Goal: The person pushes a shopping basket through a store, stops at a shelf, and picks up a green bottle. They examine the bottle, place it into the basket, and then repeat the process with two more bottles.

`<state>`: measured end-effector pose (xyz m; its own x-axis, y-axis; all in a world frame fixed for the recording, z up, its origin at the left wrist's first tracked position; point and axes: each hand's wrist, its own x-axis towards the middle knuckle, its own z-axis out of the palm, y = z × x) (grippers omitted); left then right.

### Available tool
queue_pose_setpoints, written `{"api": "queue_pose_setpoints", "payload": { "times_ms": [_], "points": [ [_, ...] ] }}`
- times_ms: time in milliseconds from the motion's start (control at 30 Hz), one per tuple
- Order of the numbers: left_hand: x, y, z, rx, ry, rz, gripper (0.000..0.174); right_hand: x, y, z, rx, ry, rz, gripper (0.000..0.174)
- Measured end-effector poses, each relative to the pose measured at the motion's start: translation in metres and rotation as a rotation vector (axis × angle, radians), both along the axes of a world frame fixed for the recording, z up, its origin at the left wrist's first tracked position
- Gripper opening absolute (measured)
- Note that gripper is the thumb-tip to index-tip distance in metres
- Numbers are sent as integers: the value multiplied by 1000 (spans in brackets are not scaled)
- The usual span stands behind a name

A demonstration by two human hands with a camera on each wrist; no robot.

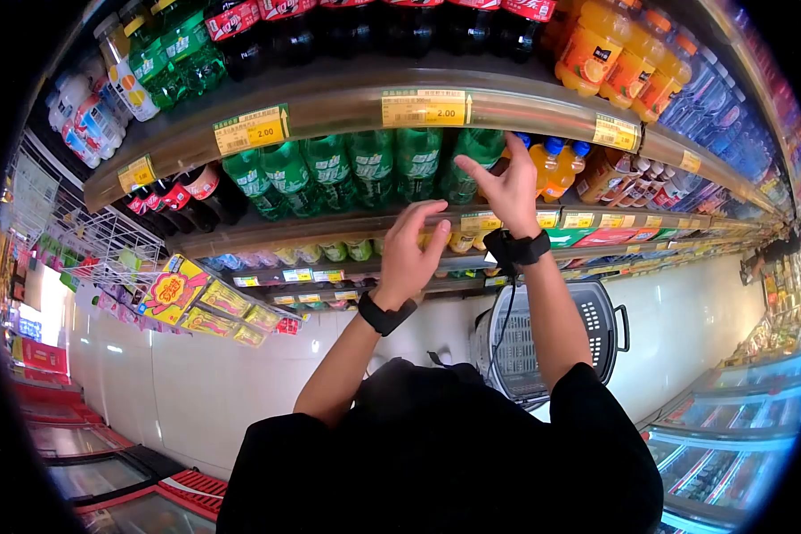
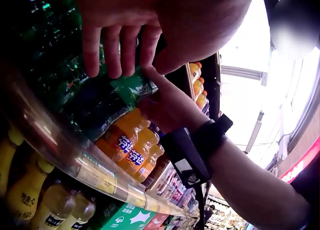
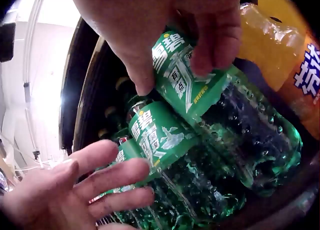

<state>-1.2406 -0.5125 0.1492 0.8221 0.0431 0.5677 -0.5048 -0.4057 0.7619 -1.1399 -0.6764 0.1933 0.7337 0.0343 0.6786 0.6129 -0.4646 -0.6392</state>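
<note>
My right hand point(image 1: 513, 194) grips a green soda bottle point(image 3: 190, 87) with a green label at the right end of a row. In the right wrist view its thumb and fingers lie on either side of the bottle's upper part, and the bottle leans beside its neighbours. My left hand point(image 1: 409, 254) is in front of the shelf edge, fingers extended and holding nothing. More green bottles point(image 1: 371, 165) stand on the shelf just beyond it. In the left wrist view, the left hand's fingers point(image 2: 114, 50) overlap the green bottles.
Orange soda bottles point(image 2: 132, 142) stand right of the green ones. Above runs a shelf edge point(image 1: 329, 111) with price tags; dark cola bottles point(image 1: 414, 27) stand over it. A grey shopping basket point(image 1: 614, 325) is on the floor at right. A wire rack point(image 1: 89, 231) hangs at left.
</note>
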Motion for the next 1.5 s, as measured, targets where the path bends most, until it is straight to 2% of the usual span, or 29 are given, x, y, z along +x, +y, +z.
{"api": "queue_pose_setpoints", "payload": {
  "times_ms": [133,233,333,533,633,800,867,1000,1100,1233,1267,1400,1500],
  "points": [
    [-1,-1,3,-34,11,-9,26,8,-1,7,-11,-142,14,55],
    [5,0,1,-28,5,-11,30,-4,-1,20,44,124,47,56],
    [16,0,-1,5,11,-10,34,-1,-1,24,87,98,66,54],
    [24,-4,-6,-26,4,-19,39,-5,-7,33,-31,209,31,56],
    [24,-6,-8,-30,7,-15,42,-5,-5,28,66,102,120,57],
    [22,-10,-5,-33,7,-34,47,-14,-6,21,3,218,76,58],
    [21,-12,-6,-79,79,-57,50,-24,-8,22,-45,292,60,62],
    [19,-14,-20,-191,134,-111,55,-42,-5,10,19,375,116,59],
    [8,-10,-25,-148,197,-122,61,-56,-2,-8,96,319,119,58],
    [-13,-4,-41,-254,275,-197,65,-87,-3,-17,74,375,80,67],
    [-20,-3,-37,-291,297,-225,66,-96,-8,-18,13,494,88,65],
    [-38,2,-32,-470,359,-338,65,-123,-11,-43,151,437,198,56],
    [-50,12,-24,-428,501,-429,62,-144,-10,-38,126,436,159,55]
  ]
}}
